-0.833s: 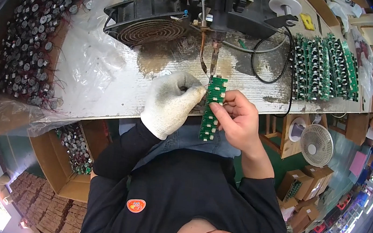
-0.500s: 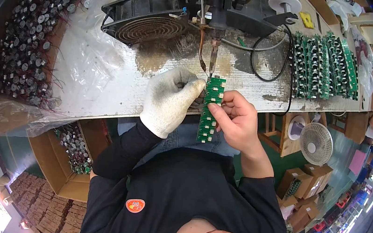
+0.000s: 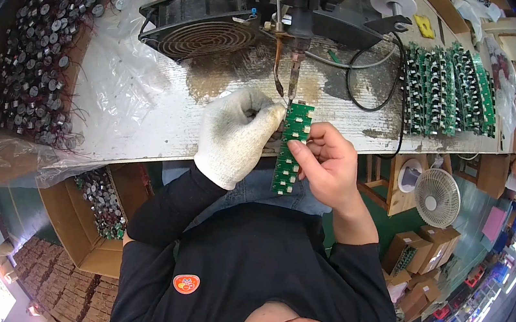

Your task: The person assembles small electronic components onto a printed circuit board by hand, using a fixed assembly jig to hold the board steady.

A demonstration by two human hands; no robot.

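Observation:
A long green circuit board strip (image 3: 296, 127) with small white connectors along it points away from me. My right hand (image 3: 329, 167), bare, grips its right edge, thumb lying on top. On the other side, my left hand (image 3: 235, 135) wears a white glove and is closed, thumb against fingers, at the strip's upper left edge. What those fingers pinch is hidden. Just over the strip's far end hangs the tip of a mounted soldering iron (image 3: 294, 78). Beside it a thin bent metal tube (image 3: 278, 76) comes down close to the same spot.
A black fan (image 3: 204, 24) lies behind my left hand. Wired round metal parts (image 3: 53, 36) fill a box at left; another carton (image 3: 76, 228) sits below. Rows of green boards (image 3: 449, 92) stand at right, near a black cable (image 3: 401, 115) and a white spool (image 3: 394, 3).
The strip has shifted slightly away from me, its far end closer up to the iron's tip. Both hands keep their hold and have barely moved.

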